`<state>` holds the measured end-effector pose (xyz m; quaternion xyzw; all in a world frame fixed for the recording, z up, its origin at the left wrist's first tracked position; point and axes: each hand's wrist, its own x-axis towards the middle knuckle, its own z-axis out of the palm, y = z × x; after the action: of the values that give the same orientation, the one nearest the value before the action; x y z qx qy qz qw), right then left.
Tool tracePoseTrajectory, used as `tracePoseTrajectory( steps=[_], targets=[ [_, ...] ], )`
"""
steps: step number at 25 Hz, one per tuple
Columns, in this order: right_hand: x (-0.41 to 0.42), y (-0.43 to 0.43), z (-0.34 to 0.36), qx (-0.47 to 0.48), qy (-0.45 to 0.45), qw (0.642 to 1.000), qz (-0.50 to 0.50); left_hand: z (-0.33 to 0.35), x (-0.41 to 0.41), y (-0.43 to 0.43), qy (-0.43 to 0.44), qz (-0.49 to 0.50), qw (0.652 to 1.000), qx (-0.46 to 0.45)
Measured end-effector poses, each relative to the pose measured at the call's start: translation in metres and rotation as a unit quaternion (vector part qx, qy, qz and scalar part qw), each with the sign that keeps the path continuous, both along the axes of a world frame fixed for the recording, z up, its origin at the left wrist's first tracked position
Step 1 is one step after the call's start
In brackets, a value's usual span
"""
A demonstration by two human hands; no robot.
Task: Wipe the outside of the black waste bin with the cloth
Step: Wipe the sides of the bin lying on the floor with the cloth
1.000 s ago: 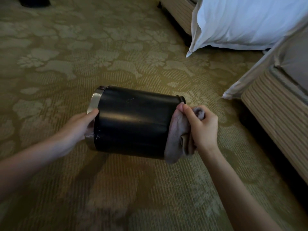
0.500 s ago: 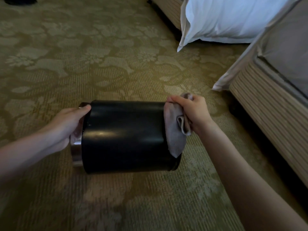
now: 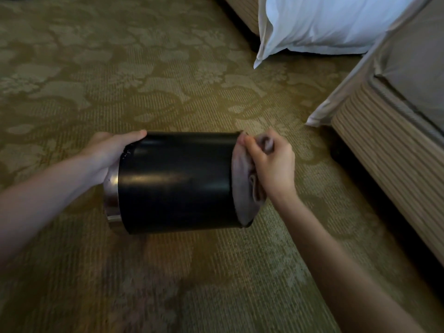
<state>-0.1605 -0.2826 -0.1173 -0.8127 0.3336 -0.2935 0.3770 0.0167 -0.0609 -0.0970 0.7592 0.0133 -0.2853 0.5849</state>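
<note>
As cloth [image 3: 242, 188] covers its base, bin [image 3: 175, 181] lies sideways (rim [image 3: 111, 188] left).

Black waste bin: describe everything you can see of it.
The black waste bin is a glossy, smooth-walled cylinder lying on its side, apparently held above the carpet. A silver, metal-looking band rings its left end. The left hand holds that end, thumb on top. At the right end, the right hand presses a grey cloth against it. Its inside is hidden.
</note>
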Motion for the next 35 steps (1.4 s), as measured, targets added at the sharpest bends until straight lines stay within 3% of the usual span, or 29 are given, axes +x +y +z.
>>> tracePoseTrajectory(
  steps=[5,11,15,18,20,28,32,35],
  targets=[
    [-0.06,0.042,-0.061,-0.114,-0.075,0.99,-0.02,-0.002,0.016,-0.003,0.028,-0.038,0.999,-0.001],
    [-0.065,0.042,-0.068,-0.12,-0.111,0.987,0.014,-0.006,0.029,-0.001,0.067,-0.073,0.995,0.002],
    [-0.013,0.019,-0.007,-0.118,-0.007,0.993,-0.005,-0.009,0.031,0.004,0.075,-0.091,0.993,0.009],
    [0.047,-0.022,0.032,0.012,0.14,0.99,0.002,-0.009,0.031,-0.001,0.066,-0.079,0.995,0.014],
    [0.064,-0.035,0.033,0.057,0.168,0.984,0.016,-0.007,0.035,-0.004,0.072,-0.073,0.994,0.023],
    [-0.029,0.033,-0.015,-0.072,0.012,0.997,-0.032,-0.001,0.036,-0.007,0.064,-0.093,0.992,0.052],
    [-0.062,0.057,-0.046,-0.058,-0.068,0.996,0.003,0.0,0.037,-0.009,0.057,-0.1,0.991,0.063],
    [-0.055,0.054,-0.048,-0.056,-0.1,0.993,-0.01,0.002,0.034,-0.004,0.04,-0.093,0.995,0.016]
  ],
)
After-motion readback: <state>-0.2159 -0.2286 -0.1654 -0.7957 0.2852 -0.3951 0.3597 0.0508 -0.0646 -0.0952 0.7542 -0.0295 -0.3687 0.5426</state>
